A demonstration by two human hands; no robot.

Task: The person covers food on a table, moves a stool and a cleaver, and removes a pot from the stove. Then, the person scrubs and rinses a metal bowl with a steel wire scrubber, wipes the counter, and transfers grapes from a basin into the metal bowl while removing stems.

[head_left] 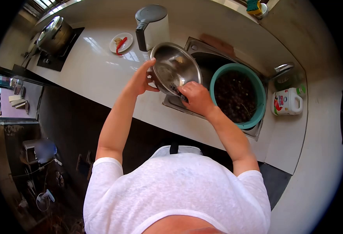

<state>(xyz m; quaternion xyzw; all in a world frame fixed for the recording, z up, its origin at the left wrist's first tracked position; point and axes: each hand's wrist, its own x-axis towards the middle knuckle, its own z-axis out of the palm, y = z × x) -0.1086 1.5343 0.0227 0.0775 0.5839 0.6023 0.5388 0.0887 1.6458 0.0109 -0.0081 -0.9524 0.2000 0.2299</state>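
Observation:
My left hand (143, 80) grips the left rim of a stainless steel bowl (173, 66), thumb on the edge and fingers underneath. The bowl is tilted over the counter beside the sink. At its lower right edge my right hand (196, 96) is closed, fingers curled by small dark bits (174, 88) inside the bowl. What lies between those fingers is mostly hidden. Right of that hand, a green basin (217, 74) sits in the sink, filled with a dark reddish-brown mass with thin stalks; its kind I cannot make out.
A kettle (157, 33) stands behind the bowl. To its left are a white plate (113, 46) with a red chili (121, 44), and a pot (54, 37) on a stove. The steel sink (193, 43) has a tap (284, 67); a white jug (286, 102) stands right of it.

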